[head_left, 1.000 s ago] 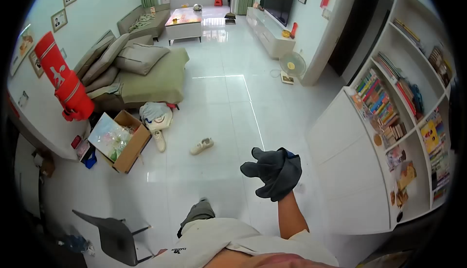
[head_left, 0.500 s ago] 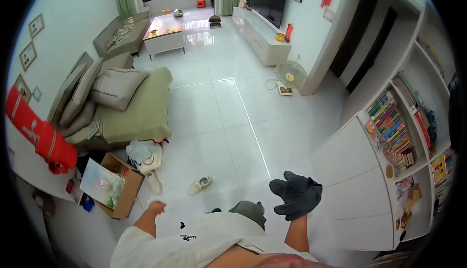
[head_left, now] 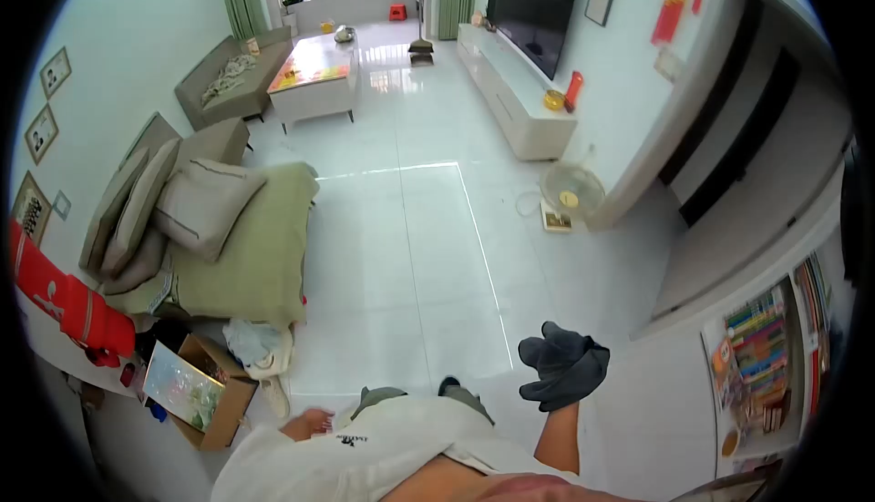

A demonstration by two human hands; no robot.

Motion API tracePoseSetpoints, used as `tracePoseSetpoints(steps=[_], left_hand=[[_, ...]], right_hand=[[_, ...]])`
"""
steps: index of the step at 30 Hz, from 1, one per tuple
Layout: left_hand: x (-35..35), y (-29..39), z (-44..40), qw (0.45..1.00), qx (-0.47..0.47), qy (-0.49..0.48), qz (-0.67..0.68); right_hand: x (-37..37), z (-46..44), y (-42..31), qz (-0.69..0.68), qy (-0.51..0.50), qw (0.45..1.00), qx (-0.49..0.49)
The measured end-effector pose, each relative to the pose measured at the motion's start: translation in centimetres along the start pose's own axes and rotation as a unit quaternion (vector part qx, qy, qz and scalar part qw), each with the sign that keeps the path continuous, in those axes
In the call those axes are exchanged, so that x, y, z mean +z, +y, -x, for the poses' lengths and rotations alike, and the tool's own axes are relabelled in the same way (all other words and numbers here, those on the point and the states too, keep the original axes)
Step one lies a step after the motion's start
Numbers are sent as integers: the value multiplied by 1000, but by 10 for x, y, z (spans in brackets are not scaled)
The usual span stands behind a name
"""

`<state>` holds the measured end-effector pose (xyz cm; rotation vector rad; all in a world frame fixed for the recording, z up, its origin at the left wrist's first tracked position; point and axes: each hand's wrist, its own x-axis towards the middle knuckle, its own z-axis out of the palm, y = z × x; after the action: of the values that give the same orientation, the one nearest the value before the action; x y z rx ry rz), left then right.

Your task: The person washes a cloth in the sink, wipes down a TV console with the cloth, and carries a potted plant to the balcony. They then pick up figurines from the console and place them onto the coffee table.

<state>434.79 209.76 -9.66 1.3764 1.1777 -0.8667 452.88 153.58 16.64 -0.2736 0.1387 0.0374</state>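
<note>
1. A person walks through a bright living room, the right hand raised and wrapped in a dark grey cloth shaped rather like a glove. The bundle hides the fingers, so whether they grip the cloth or sit inside it cannot be told.

2. The cloth is held out in front of the shirt, above the pale tiled floor and left of the white cabinet front, apparently touching neither. It keeps much the same bunched form as half a second ago.

3. The left hand, out of sight a second ago and then swung out toward the carton, now hangs low beside the shirt. It is bare and partly hidden; its grip cannot be made out, and no object shows in it.

4. The view has moved forward: the chair at lower left is gone, as is the lone shoe on the open floor, while a pale shoe beside the carton remains visible. More of the grey door shows at right.

5. Taken together, the changes suggest a carrying stage: the cloth travels with the walker and appears not to be in use on any surface.
</note>
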Motion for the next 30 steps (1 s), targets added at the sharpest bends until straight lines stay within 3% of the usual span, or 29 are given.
tracePoseSetpoints(steps=[2,5,10,17,18,19,21,22,23,28,30], left_hand=[[-1,3,3,999,-41,-13,31],[-5,35,4,995,-65,-7,75],[-8,139,-55,991,-76,-11,108],[-22,396,-167,997,13,-14,71],[-26,445,-174,999,12,26,40],[-43,488,-200,996,94,5,-4],[-53,600,-172,976,169,87,-103],[-61,646,-174,965,191,108,-145],[-70,684,-184,962,215,107,-128],[-72,828,-206,940,308,127,-70],[-66,846,-236,953,278,121,-29]], right_hand=[[42,-66,-3,102,14,994,-46],[43,-167,-17,271,-121,949,-104],[30,-303,6,283,-100,950,-88],[12,-451,56,312,-13,940,-138],[17,-471,61,366,1,917,-161],[79,-483,73,519,27,831,-199],[110,-522,81,550,38,807,-212],[95,-546,77,434,22,880,-192],[87,-568,75,356,19,918,-174],[62,-704,72,263,18,957,-125],[58,-768,70,249,9,962,-111]])
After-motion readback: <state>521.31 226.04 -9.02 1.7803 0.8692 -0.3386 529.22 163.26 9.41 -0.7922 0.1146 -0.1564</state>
